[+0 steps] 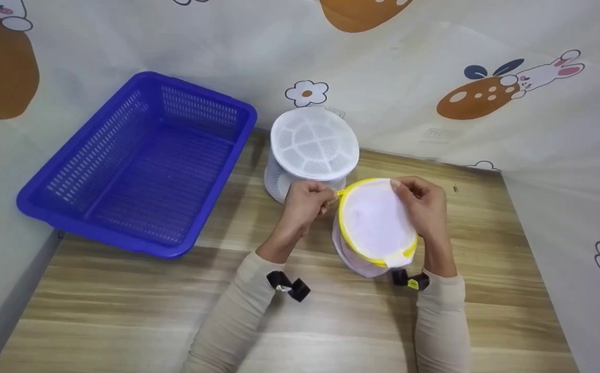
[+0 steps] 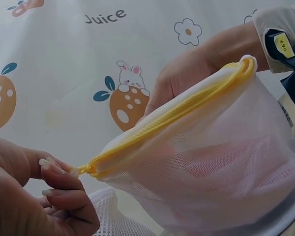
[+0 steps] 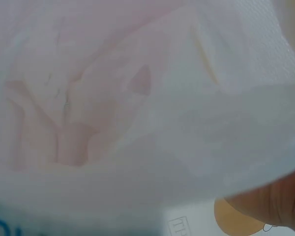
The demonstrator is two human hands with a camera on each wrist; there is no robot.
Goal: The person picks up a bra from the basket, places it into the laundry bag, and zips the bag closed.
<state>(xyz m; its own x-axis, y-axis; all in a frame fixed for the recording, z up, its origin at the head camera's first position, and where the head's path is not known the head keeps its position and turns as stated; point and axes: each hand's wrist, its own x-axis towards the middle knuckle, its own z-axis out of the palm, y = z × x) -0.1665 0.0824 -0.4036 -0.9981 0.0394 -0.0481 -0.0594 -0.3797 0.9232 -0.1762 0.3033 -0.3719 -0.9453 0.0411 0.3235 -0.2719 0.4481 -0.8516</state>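
A round mesh laundry bag (image 1: 377,220) with a white top and a yellow zipper around its rim is held tilted above the table. Through its sheer side some pink cloth (image 2: 206,164) shows, its kind unclear. My left hand (image 1: 306,204) pinches the yellow zipper pull (image 2: 86,169) at the bag's left edge. With thumb and fingers, my right hand (image 1: 424,204) grips the upper right of the rim. A white tab (image 1: 398,259) sits at the near edge. In the right wrist view the bag's blurred side fills most of the frame.
Behind my left hand stands a white mesh cylinder bag (image 1: 314,142), upright. A large blue plastic basket (image 1: 217,197) with slotted walls is at the left of the wooden table (image 1: 341,331). Printed cloth (image 1: 409,67) hangs along the back and sides.
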